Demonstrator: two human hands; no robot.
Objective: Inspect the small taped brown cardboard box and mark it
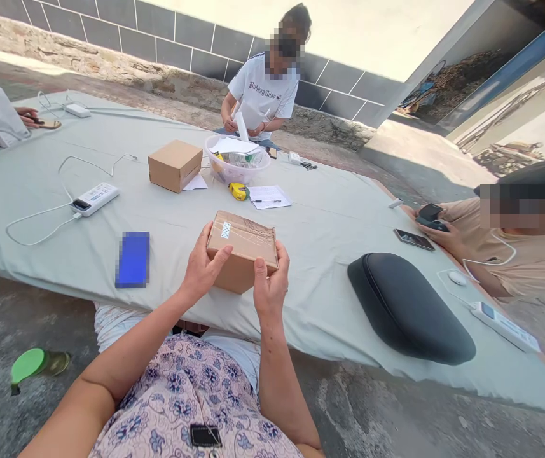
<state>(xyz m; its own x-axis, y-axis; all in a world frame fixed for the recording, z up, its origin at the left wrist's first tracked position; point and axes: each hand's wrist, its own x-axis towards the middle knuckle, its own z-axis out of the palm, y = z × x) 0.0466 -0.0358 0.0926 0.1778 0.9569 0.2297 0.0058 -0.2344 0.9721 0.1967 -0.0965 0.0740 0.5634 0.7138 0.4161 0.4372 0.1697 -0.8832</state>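
Note:
I hold a small brown cardboard box [243, 245] sealed with clear tape, a white sticker on its top, just above the near edge of the cloth-covered table [329, 222]. My left hand [201, 267] grips its left side with the thumb on the front face. My right hand [271, 285] clasps the right front corner, fingers wrapped round it.
A blue phone [133, 258] lies left of the box, a white power bank [95, 198] with cable beyond. A second carton [174, 165], a clear bowl [236, 160], a yellow tape measure [238, 191], and a black case [408, 308] sit around. One person stands opposite, another sits right with a phone.

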